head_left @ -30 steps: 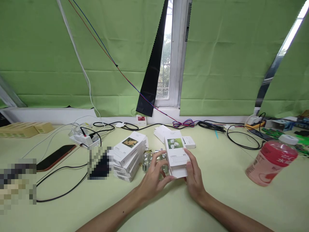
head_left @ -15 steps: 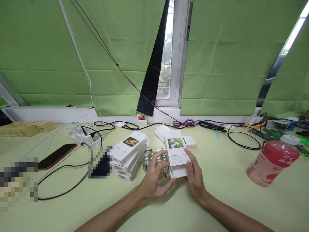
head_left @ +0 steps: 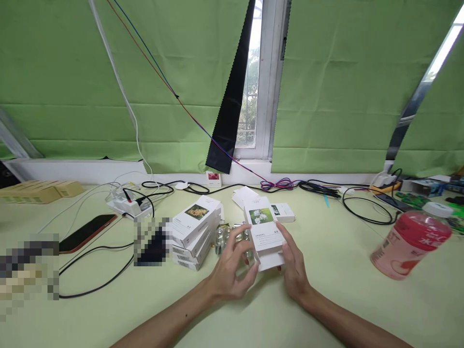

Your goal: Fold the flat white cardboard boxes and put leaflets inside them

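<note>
A white cardboard box [head_left: 266, 233] with a white-flower picture on top is between my two hands, its end flap [head_left: 271, 261] open toward me. My left hand [head_left: 231, 273] has its fingertips on the box's left edge, with the thumb at the flap's left corner. Along the right side, my right hand [head_left: 295, 270] grips the box, thumb near the front corner. Small clear glass vials [head_left: 220, 240] stand just left of the box, partly hidden by my left fingers. Further left is a stack of similar white boxes [head_left: 192, 235], the top one showing a yellow-flower picture.
Behind the held box lie more white boxes [head_left: 284, 212]. At the right stands a pink drink bottle [head_left: 408, 244]. A phone [head_left: 89, 233], a power strip [head_left: 128, 205] and black cables [head_left: 99, 249] occupy the left. Cables also run along the window wall.
The near end of the box has shifted slightly, and its flap now stands out more. My left thumb has moved up and left against the flap's corner. My right thumb has eased back.
</note>
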Demonstrator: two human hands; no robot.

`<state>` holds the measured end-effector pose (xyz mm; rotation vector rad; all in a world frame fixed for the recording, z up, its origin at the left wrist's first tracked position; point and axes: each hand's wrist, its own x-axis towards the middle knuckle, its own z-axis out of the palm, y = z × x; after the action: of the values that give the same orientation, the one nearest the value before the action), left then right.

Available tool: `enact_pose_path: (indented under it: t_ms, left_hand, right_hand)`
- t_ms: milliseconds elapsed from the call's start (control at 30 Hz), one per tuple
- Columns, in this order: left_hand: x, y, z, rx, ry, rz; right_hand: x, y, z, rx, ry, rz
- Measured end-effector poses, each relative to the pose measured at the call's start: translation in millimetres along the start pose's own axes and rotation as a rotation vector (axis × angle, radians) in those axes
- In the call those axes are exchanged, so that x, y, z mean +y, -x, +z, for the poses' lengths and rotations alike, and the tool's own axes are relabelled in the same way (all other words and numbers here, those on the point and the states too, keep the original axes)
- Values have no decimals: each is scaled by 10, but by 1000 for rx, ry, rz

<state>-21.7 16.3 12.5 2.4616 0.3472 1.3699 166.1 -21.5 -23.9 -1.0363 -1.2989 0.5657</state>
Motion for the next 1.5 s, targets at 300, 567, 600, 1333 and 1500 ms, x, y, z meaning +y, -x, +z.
enact_pose_path:
  t_ms: [300,567,600,1333,1500]
  left_hand:
    - [-18,25,27,36,-35,-49]
    - [-26,46,57,77,-30,-90]
    - [-18,44,60,89,-27,-111]
    - [-3,1,38,94,38,-301]
    - [-20,22,39,31,32,-288]
  right_hand:
    - [19,-1,-13,-47,-4,-38]
    - [-26,9,-14,-58,32,-74]
    - [-28,8,-12,-56,37,-84]
    - [-8,32,25,-31,9,-59]
    - [-16,40,21,-30,14,-56]
